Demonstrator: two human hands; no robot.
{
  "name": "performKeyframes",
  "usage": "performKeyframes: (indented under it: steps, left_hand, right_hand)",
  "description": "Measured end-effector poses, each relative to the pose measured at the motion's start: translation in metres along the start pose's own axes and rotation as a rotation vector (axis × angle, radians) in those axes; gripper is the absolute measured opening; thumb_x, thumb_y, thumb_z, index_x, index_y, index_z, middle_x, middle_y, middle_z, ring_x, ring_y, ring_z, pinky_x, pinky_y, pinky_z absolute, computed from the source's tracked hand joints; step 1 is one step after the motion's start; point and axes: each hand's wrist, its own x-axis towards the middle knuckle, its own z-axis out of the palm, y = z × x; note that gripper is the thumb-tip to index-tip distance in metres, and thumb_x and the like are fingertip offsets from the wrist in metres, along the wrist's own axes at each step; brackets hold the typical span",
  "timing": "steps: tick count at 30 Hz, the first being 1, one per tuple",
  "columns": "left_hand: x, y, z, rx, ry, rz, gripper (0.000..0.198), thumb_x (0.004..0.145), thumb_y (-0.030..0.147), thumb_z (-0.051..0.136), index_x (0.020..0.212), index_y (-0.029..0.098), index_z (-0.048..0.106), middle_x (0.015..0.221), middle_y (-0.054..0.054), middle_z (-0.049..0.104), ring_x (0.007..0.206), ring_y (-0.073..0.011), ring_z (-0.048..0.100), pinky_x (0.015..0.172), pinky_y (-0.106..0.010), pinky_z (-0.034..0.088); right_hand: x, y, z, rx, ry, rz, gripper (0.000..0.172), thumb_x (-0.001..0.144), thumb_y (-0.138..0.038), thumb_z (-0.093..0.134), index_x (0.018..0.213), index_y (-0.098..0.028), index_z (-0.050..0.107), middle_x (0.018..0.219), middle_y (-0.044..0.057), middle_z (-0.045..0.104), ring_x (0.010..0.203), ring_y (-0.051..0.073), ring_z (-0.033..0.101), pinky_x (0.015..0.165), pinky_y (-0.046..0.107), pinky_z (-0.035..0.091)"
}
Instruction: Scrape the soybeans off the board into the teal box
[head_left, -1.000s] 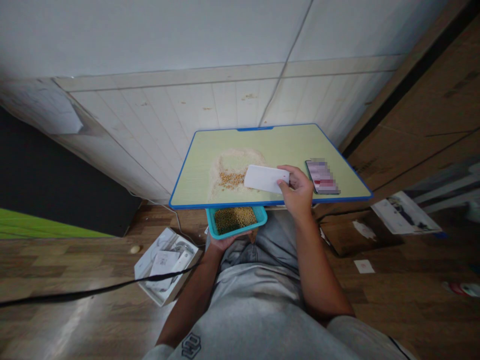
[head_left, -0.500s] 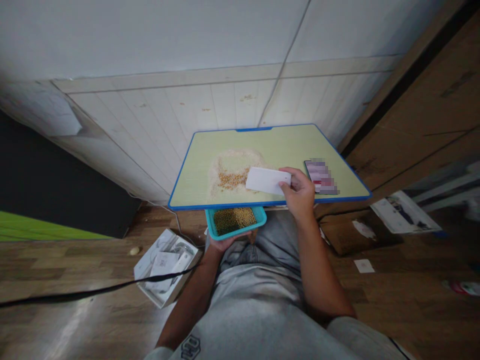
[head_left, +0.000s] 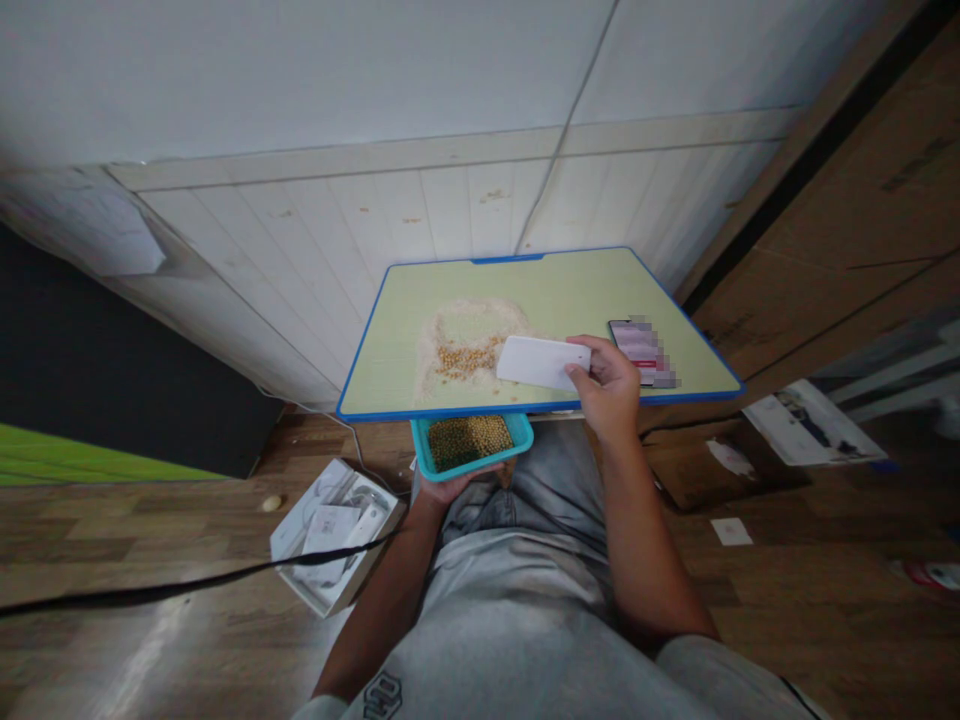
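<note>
A pale green table with a blue rim [head_left: 570,290] carries a patch of pale grains [head_left: 487,312] and a small heap of yellow beans [head_left: 463,361]. My right hand [head_left: 609,385] pinches a white card [head_left: 541,362] by its right end, and the card's left end lies beside the beans. Below the table's front edge, my left hand [head_left: 454,487] supports a turquoise basket [head_left: 523,436] from underneath. Dark green beans [head_left: 448,448] fill its left part and yellow beans [head_left: 489,432] its right.
A phone [head_left: 641,352] lies at the table's right. On the floor at left is an open white box [head_left: 330,592], with a black strap [head_left: 225,575] crossing above it. Cardboard [head_left: 855,200] stands at the right; a white wall [head_left: 480,200] is behind the table.
My right hand and the white card have moved slightly to the right, away from the bean heap. My left hand and the basket have stayed in place.
</note>
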Motion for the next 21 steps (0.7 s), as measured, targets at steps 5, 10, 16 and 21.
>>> performKeyframes:
  steps: [5,10,16,21]
  left_hand:
    - [-0.003,0.001,0.005,-0.009,0.052,0.004,0.062,0.104,0.067,0.094,0.156,0.035,0.094,0.150,-0.023,0.097,0.164,-0.0616,0.078,0.114,-0.095,0.074]
    - [-0.004,0.000,0.007,-0.029,0.062,0.007,0.069,0.101,0.071,0.096,0.159,0.034,0.094,0.149,-0.027,0.096,0.159,-0.0624,0.081,0.102,-0.092,0.078]
    - [0.000,-0.002,0.000,-0.024,0.048,-0.001,0.074,0.096,0.069,0.101,0.164,0.041,0.092,0.155,-0.022,0.095,0.162,-0.0607,0.081,0.111,-0.092,0.076]
    - [0.003,-0.003,-0.006,-0.035,-0.030,-0.009,0.081,0.095,0.062,0.103,0.172,0.041,0.088,0.164,-0.023,0.092,0.162,-0.0607,0.081,0.105,-0.090,0.080]
  right_hand:
    - [0.002,0.002,-0.008,-0.070,0.042,-0.020,0.038,0.089,-0.033,0.081,0.124,-0.027,0.092,0.108,0.007,0.093,0.091,0.028,0.085,0.077,0.038,0.068]
    - [0.000,0.001,-0.011,-0.095,0.008,-0.008,0.037,0.089,-0.032,0.080,0.125,-0.027,0.091,0.109,0.007,0.093,0.091,0.028,0.085,0.078,0.038,0.069]
    - [-0.004,-0.003,-0.012,-0.016,0.014,0.038,0.037,0.085,-0.035,0.086,0.120,-0.027,0.095,0.106,0.006,0.094,0.088,0.028,0.085,0.075,0.037,0.067]
    - [-0.006,-0.005,-0.010,0.032,-0.004,0.084,0.035,0.085,-0.039,0.091,0.117,-0.027,0.095,0.103,0.006,0.094,0.085,0.027,0.084,0.072,0.036,0.065]
